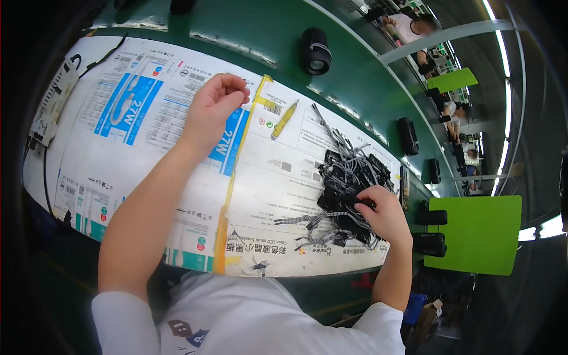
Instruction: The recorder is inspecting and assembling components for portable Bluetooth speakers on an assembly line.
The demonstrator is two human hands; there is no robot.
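Observation:
My left hand (218, 109) is raised over the left part of the worktable, its fingers loosely bent and the thumb a little apart. Nothing shows between them. At the right, my right hand (386, 214) reaches into a heap of black-and-white braided cords with black parts (349, 171). Its thumb and fingers close on a small black piece (365, 204) at the near side of the heap; its exact kind is partly hidden. Loose cord ends (310, 222) trail left from the heap. A slim pointed tool wrapped in yellow (285, 120) lies between my hands, toward the far edge.
Printed cardboard sheets (266, 195) cover the table, joined by a yellow tape strip (222, 236). A black cylindrical speaker (316, 52) stands on the green surface beyond; more black cylinders (408, 136) line the right. A pale box (54, 100) with cables sits far left. A lime-green board (479, 260) and people are at right.

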